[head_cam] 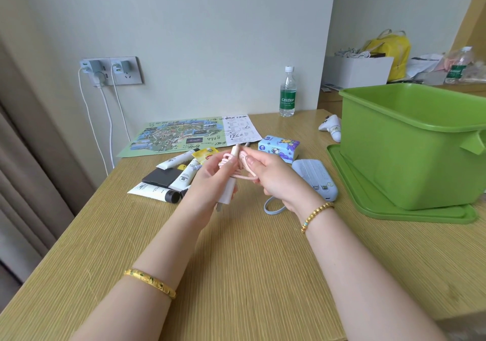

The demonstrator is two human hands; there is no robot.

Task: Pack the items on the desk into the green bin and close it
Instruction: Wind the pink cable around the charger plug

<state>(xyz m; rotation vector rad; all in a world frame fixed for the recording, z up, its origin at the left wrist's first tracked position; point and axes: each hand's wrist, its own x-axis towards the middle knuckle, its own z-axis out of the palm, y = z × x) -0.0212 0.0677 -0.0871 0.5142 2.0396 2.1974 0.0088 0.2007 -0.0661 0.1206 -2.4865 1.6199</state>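
Observation:
Over the middle of the desk my left hand [210, 180] grips a coiled pink charging cable [231, 161] with its pale plug hanging below. My right hand [273, 177] pinches a loop of the same cable. The open green bin [410, 140] stands at the right on its green lid [410, 209]. On the desk lie several white tubes [155, 191], a black pad [161, 177], a yellow tea sachet [203, 154], a blue tissue pack [278, 149] and a pale blue power bank [315, 176].
A map sheet [181, 135] lies at the back, with a water bottle [288, 93] and a white controller [332, 127] near the bin. Chargers and white cords hang from a wall socket [113, 71]. Behind the bin sit a white box and a yellow bag.

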